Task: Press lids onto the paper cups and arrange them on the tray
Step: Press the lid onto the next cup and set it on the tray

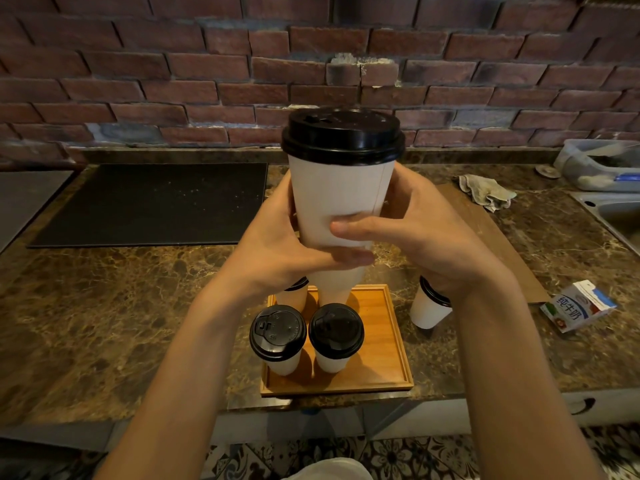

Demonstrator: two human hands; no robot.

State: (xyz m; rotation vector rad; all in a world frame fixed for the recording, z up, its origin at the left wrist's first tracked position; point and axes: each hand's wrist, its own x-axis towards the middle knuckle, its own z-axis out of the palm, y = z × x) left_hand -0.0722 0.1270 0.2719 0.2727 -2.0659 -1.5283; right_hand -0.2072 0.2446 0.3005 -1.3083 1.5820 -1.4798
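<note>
I hold a white paper cup (341, 199) with a black lid (343, 135) up close to the camera, above the wooden tray (381, 358). My left hand (277, 251) wraps its lower left side and my right hand (419, 233) grips it from the right, thumb across the front. On the tray stand two lidded cups in front (278, 337) (336, 336) and a third cup (294, 294) behind them, mostly hidden by my left hand. Another lidded cup (429, 306) stands on the counter right of the tray, partly behind my right wrist.
A black mat (149, 202) lies at the back left of the marble counter (104, 306). A crumpled cloth (486, 192), a plastic container (595, 164) and a sink edge (613, 209) are at the back right. A milk carton (576, 306) lies at the right. A brick wall is behind.
</note>
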